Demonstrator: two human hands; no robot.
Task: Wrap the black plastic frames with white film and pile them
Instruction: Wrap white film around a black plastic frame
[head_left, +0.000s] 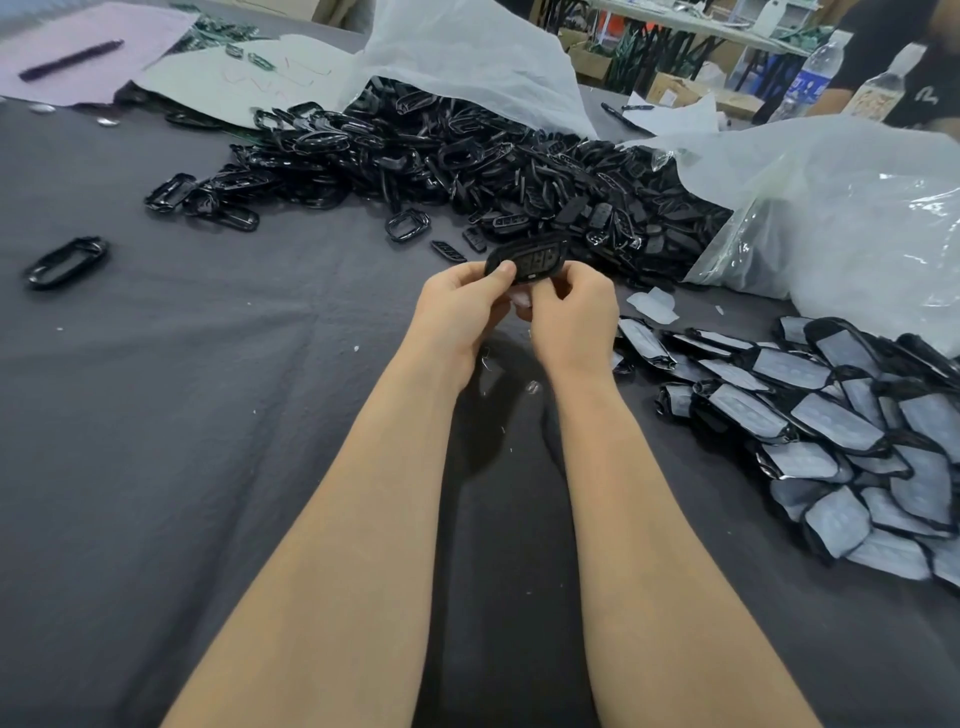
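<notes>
Both hands hold one black plastic frame (527, 260) above the middle of the table. My left hand (462, 306) pinches its left end with the thumb on top. My right hand (569, 317) curls round its right end from below. A bit of white film (521, 299) shows between the two hands under the frame. A big heap of bare black frames (467, 161) spills from a bag behind the hands. A pile of frames wrapped in white film (831, 426) lies at the right.
The table wears a dark grey cloth (208, 415). A lone black frame (66, 261) lies at the left. White plastic bags (831, 208) rise at the back right. Loose film pieces (653, 305) lie beside the wrapped pile. Papers and a pen (70, 60) sit far left. Another person (904, 62) and bottles (810, 78) are at the far right.
</notes>
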